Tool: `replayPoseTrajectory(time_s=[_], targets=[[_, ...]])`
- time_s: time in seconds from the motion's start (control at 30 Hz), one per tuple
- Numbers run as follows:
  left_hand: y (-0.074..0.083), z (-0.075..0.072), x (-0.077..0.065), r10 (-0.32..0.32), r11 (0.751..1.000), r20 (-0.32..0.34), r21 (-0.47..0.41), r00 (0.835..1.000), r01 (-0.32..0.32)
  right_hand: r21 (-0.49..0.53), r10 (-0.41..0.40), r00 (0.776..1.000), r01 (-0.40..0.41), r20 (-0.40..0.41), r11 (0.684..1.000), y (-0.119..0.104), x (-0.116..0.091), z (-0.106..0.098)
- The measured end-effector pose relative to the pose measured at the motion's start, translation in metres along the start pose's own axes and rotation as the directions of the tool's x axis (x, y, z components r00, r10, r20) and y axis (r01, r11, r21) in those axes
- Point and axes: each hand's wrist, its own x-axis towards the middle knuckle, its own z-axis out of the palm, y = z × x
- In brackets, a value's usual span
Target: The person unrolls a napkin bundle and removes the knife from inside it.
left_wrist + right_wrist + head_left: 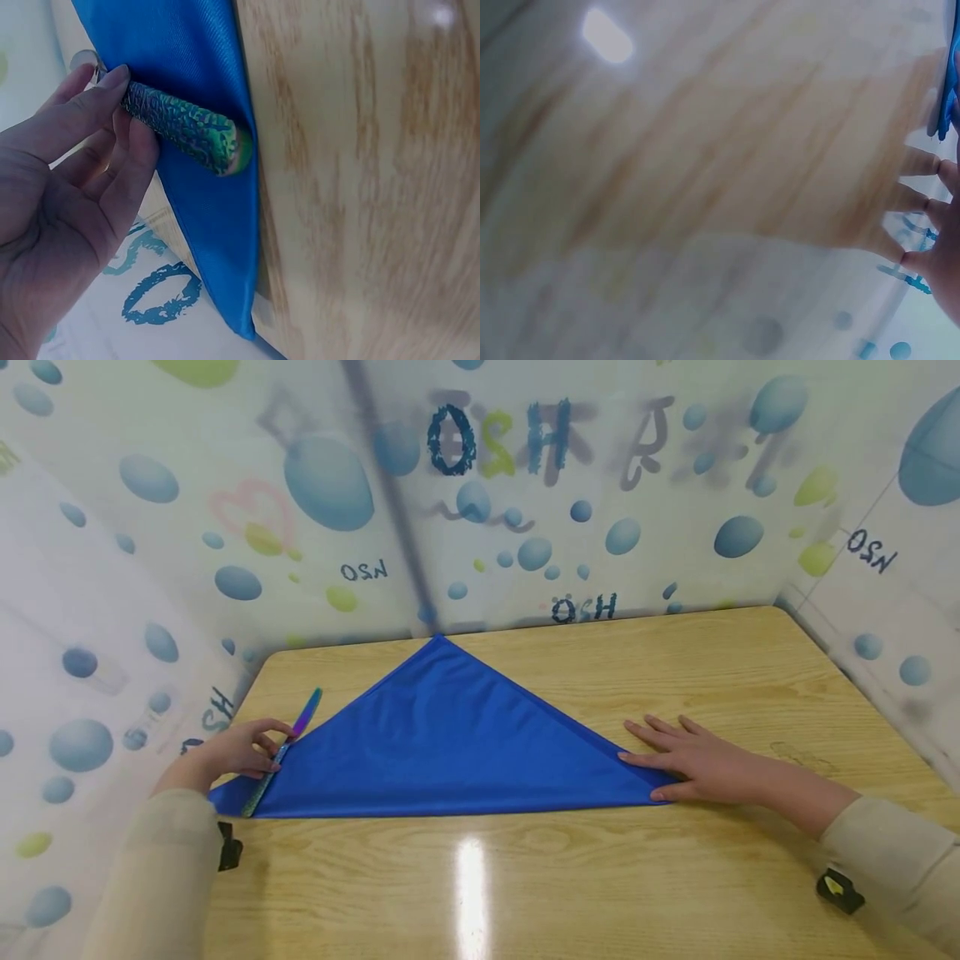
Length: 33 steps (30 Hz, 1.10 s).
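Observation:
A blue cloth [435,743] lies folded in a triangle, its peak pointing at the far wall. Across its left corner rests a table knife [306,714] with an iridescent blade and a textured green-purple handle [184,127]. My left hand [243,750] pinches the knife between thumb and fingers, near where blade meets handle. In the left wrist view, the cloth's pointed tip reaches past the handle's end. At the cloth's other end my right hand [697,760] rests with spread fingers on the right corner. Only the edge of that hand shows in the right wrist view.
The wooden table [480,877] has a glossy surface with a light reflection. Walls printed with blue and green bubbles [330,481] stand along its back and sides. A black device [840,891] is seen under the right sleeve, another [229,847] beside the left sleeve.

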Motion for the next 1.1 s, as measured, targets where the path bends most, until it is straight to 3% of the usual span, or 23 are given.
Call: replayPoseTrajectory(time_s=[0.6, 0.87, 1.1], targets=[[0.006, 0.007, -0.004, -0.024, 1.0, -0.066, 0.005, 0.998, 0.025, -0.007, 0.015, 1.0, -0.015, 0.021, 1.0, 0.002, 0.0, 0.002], [0.013, 0.007, -0.007, -0.043, 0.998, -0.09, -0.058, 0.995, 0.038, -0.012, 0.021, 0.999, -0.02, 0.032, 1.0, 0.002, 0.0, 0.003], [0.023, 0.002, 0.0, -0.007, 0.99, -0.136, -0.141, 0.991, -0.013, 0.004, 0.006, 1.0, -0.006, 0.012, 1.0, 0.002, -0.001, 0.002]])
